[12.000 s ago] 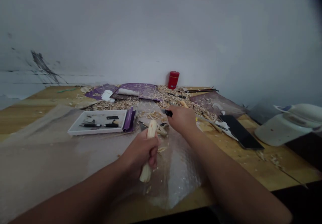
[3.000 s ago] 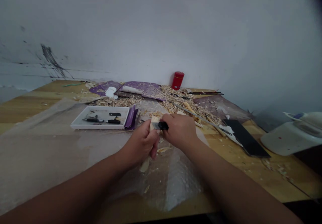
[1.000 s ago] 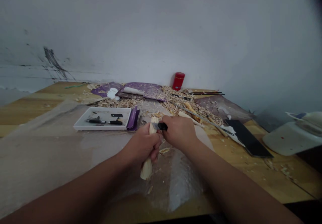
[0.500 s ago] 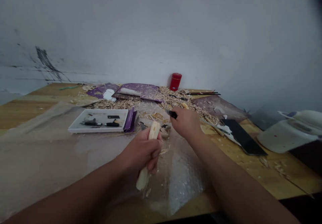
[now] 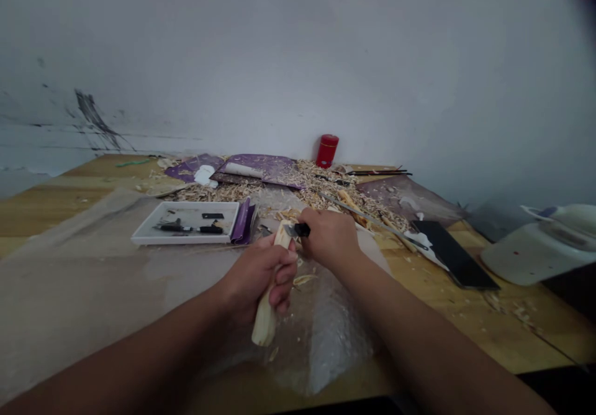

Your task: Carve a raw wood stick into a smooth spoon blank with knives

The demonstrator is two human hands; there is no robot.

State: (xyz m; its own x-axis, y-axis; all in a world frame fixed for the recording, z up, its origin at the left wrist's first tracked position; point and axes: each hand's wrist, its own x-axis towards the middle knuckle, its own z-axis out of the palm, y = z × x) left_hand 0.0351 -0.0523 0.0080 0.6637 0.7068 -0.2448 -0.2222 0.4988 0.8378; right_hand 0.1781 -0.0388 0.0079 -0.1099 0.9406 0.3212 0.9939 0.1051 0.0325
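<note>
Knife (image 5: pixel 298 230) at the tip of a faceted wooden stick (image 5: pixel 264 322)

The left hand (image 5: pixel 261 269) wraps the pale stick, tilted above crinkled clear plastic (image 5: pixel 342 340). The right hand (image 5: pixel 329 235) clenches the black handle (image 5: pixel 302 230), its flat blade (image 5: pixel 290 231) across the stick's upper end. Behind lie curly shavings (image 5: pixel 233 192) and 1 red cylindrical tin (image 5: pixel 328 151).

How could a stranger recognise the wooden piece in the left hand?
On the wooden table, find the bubble wrap near the front edge. Just left, the left hand grips a pale wooden piece. Unlike the thin shavings behind, it is thick, with a knife at its upper end.
</note>
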